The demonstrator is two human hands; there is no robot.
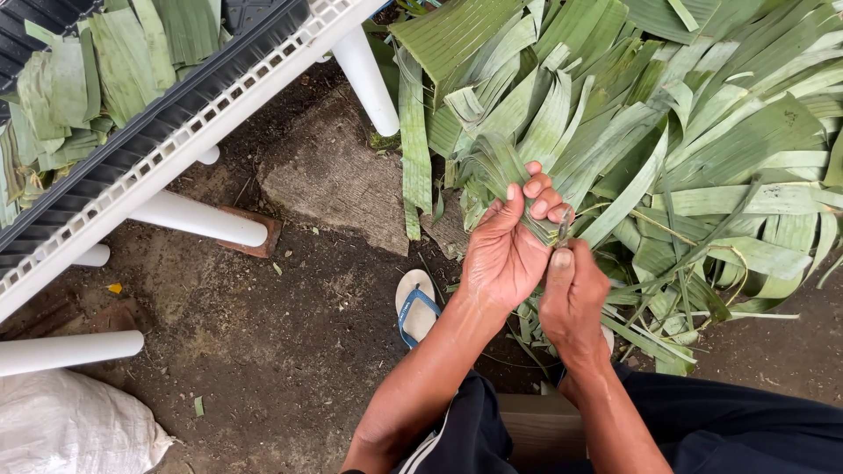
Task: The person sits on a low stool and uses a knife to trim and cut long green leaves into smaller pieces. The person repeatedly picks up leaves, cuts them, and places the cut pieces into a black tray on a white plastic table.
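My left hand (507,241) grips a bunch of long green banana leaf strips (492,162) near their lower end, fingers curled round them. My right hand (572,294) is closed on a small knife (563,230), whose thin blade points up against the strips just right of my left fingers. A big heap of torn green leaves (702,132) lies on the ground beyond both hands. Cut scraps lie under my wrists.
A white plastic table (176,149) with round legs stands at the left, holding a black tray (167,118) of folded leaf pieces (105,70). A white sack (70,426) lies bottom left. A blue-strapped sandal (414,307) rests on the dirt ground near a flat stone (334,171).
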